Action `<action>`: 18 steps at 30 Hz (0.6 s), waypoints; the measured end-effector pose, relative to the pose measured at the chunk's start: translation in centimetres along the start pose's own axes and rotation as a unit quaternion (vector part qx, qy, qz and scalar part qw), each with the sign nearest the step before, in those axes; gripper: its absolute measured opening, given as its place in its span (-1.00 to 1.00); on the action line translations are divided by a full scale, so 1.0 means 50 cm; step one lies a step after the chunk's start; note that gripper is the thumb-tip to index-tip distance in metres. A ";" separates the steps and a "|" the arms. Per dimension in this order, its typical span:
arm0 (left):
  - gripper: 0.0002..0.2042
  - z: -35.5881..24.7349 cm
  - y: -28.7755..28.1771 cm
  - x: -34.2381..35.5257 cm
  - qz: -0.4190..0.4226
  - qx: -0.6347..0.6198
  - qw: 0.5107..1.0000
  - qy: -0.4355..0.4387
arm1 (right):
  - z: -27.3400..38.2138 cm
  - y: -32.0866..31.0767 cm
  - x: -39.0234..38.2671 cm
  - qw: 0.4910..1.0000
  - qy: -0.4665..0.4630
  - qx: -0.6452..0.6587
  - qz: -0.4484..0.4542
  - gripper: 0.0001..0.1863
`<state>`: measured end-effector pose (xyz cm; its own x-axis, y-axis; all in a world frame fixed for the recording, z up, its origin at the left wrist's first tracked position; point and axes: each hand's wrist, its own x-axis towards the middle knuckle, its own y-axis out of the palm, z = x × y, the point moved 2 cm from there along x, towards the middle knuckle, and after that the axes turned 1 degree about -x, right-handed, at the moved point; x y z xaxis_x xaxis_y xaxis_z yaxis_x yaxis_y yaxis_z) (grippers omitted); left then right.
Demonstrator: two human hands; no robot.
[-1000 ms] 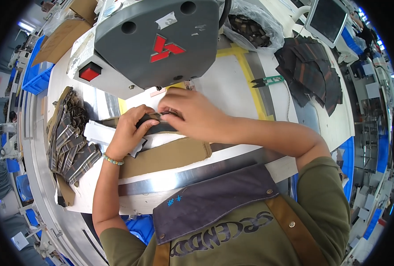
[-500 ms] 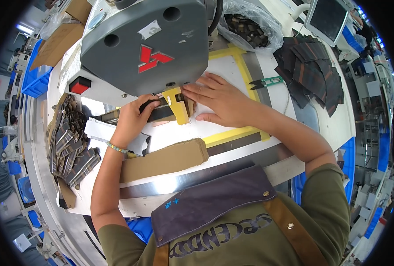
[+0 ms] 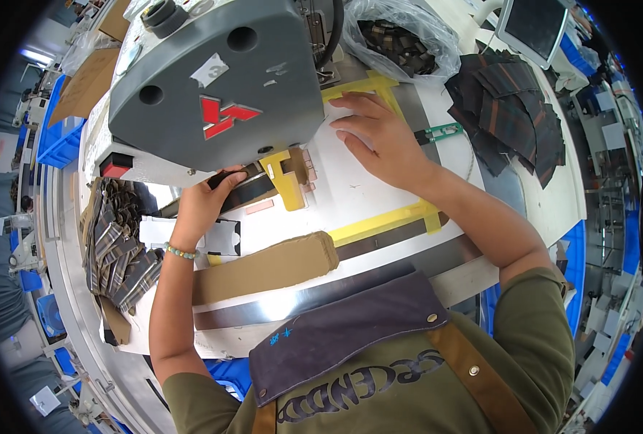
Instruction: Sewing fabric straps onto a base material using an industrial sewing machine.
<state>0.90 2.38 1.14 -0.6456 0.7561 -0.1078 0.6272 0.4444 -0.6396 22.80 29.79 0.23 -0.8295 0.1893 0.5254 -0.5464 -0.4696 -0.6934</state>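
Note:
My left hand [image 3: 207,200] grips a dark fabric strip [image 3: 249,189] between thumb and fingers, beside a yellow fixture [image 3: 286,188] that lies across the strip's right end under the grey machine head [image 3: 216,87]. My right hand [image 3: 383,141] is open, fingers apart and slightly bent, over the white work surface to the right of the fixture; it holds nothing. Green-handled snips [image 3: 444,132] lie just beyond it, partly hidden by it. A brown cardboard strip [image 3: 263,267] lies in front of my left hand, near a white piece [image 3: 159,231] with a dark edge.
Bunched plaid pieces [image 3: 122,257] lie at the left, flat dark plaid cut pieces [image 3: 506,108] at the right. A plastic bag of fabric bits [image 3: 401,47] and a screen [image 3: 531,29] are at the back. A blue crate [image 3: 62,141] and cardboard [image 3: 83,87] stand at the back left.
My right hand has left the strip, passed beside the fixture and risen to the upper right. The yellow fixture now shows on the strip. My left hand keeps its grip, slightly further left.

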 end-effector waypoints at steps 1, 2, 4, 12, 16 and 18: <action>-0.81 -0.003 -0.001 -0.001 -0.005 -0.015 1.000 0.007 | -0.001 -0.001 0.001 1.000 0.001 0.000 0.000 -0.82; -0.81 -0.004 -0.002 -0.001 -0.010 -0.030 0.999 0.014 | -0.001 -0.002 0.002 1.000 -0.004 0.003 -0.011 -0.85; -0.82 0.005 -0.006 0.001 0.004 -0.039 0.999 0.016 | 0.003 -0.004 0.007 1.000 -0.012 0.008 -0.021 -0.87; -0.83 0.013 -0.008 0.008 0.020 -0.041 0.999 0.028 | 0.027 0.010 -0.004 0.981 -0.164 0.034 0.096 -0.79; -0.83 0.018 -0.012 0.010 0.025 -0.034 0.998 0.038 | 0.043 0.016 -0.003 0.969 -0.184 0.021 0.162 -0.65; -0.83 0.017 -0.012 0.009 0.028 -0.033 0.998 0.043 | 0.042 0.028 -0.007 0.957 -0.191 -0.026 0.218 -0.54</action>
<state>-0.14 2.05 0.85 -0.5702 0.8181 -0.0743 0.6911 0.4288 -0.5819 22.57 27.23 0.10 -0.8829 -0.3482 0.3150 -0.1705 -0.3874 -0.9060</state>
